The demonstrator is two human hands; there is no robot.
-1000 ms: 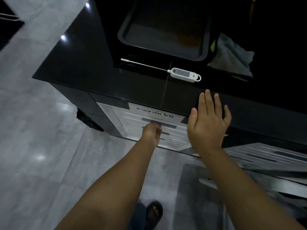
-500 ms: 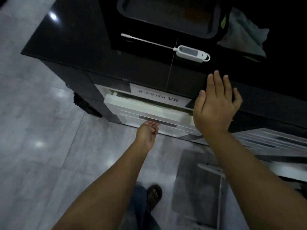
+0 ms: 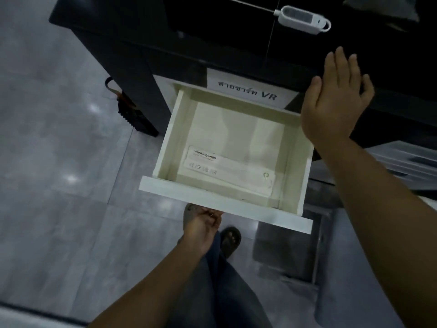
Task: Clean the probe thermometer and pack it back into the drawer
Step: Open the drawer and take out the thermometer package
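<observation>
Hands: your left hand (image 3: 203, 223) grips the drawer (image 3: 224, 204) front from below; your right hand (image 3: 335, 100) hovers spread, empty.
Thermometer: probe thermometer (image 3: 302, 18) lies on the counter (image 3: 212, 31).
Done: drawer open.
Left: packing; cleaning cannot be confirmed.

Dim, bluish indoor light, soft glare spots on the grey floor (image 3: 71, 178), black counter (image 3: 212, 31) nearly lost in shadow, slight motion blur, wide-angle bending at edges
</observation>
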